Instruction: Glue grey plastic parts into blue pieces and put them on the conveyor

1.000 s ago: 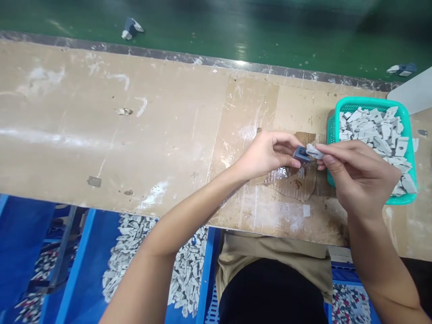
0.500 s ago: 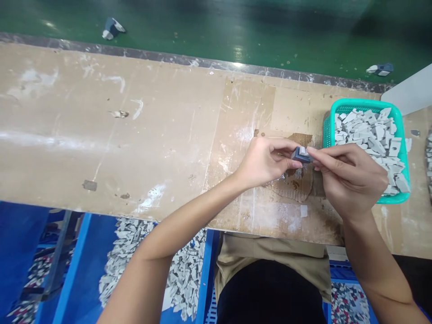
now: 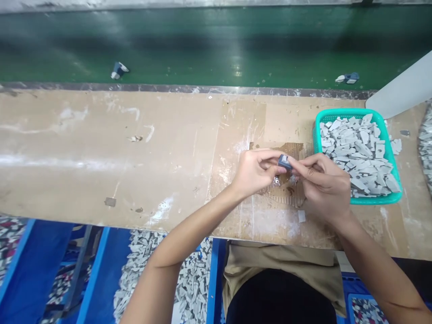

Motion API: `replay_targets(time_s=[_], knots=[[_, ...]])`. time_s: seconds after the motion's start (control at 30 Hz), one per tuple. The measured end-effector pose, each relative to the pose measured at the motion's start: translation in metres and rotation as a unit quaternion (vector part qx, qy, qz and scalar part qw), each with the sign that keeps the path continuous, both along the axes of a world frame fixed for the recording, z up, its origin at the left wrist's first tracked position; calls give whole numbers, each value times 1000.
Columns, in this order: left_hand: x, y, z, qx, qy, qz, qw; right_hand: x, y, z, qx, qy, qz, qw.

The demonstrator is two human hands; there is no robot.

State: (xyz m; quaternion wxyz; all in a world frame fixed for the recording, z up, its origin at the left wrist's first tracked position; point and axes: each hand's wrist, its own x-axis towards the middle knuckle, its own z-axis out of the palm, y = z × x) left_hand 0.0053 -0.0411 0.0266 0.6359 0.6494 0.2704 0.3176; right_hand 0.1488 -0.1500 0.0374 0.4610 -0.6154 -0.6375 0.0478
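Observation:
Over the worn cardboard patch, my left hand [image 3: 257,173] pinches a small dark blue plastic part [image 3: 284,162] between thumb and fingers. A light grey piece [image 3: 285,158] sits at the top of the blue part. My right hand [image 3: 322,182] is closed, with thumb and index fingertips pressed against the right side of these pieces. Whether the right fingers hold the grey piece itself or only touch it is hidden. Just right of my right hand stands a turquoise basket [image 3: 394,198] filled with loose light grey plastic pieces [image 3: 361,148].
Beyond the cardboard-covered table [image 3: 175,135] runs a green conveyor belt [image 3: 202,54]. Two blue-and-white assembled parts [image 3: 119,70] lie on it, far apart. A white panel [image 3: 401,85] rises behind the basket. Below the table edge, blue bins [image 3: 97,274] hold many grey pieces.
The camera view has tilted up and shifted, so the table sits lower in the picture. My right fingers stay at the part, and the right hand has drawn in toward the left hand.

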Motion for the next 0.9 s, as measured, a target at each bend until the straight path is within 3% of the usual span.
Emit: replay_targets(time_s=[0.33,0.5,0.57,0.67,0.7,0.77,0.83,0.9], knots=[[-3,2,3,99,31,3,995,-1,-2,-5,50,-26,17,998],[-4,6,5,234,-37,28,971,0,-7,13,34,52,29,998],[-5,6,5,265,-74,32,961,6,-10,25,23,83,-2,996],[-6,7,4,268,-102,40,957,27,-14,32,60,50,-131,988],[-6,7,3,258,-104,44,959,37,-14,30,91,14,-181,979],[-7,7,3,232,-104,48,966,60,-16,19,71,-72,-239,966],[-7,7,2,200,-87,52,975,82,-19,2,-1,-133,-238,962],[-7,6,2,168,-65,60,982,97,-22,-15,-62,-189,-191,961]])
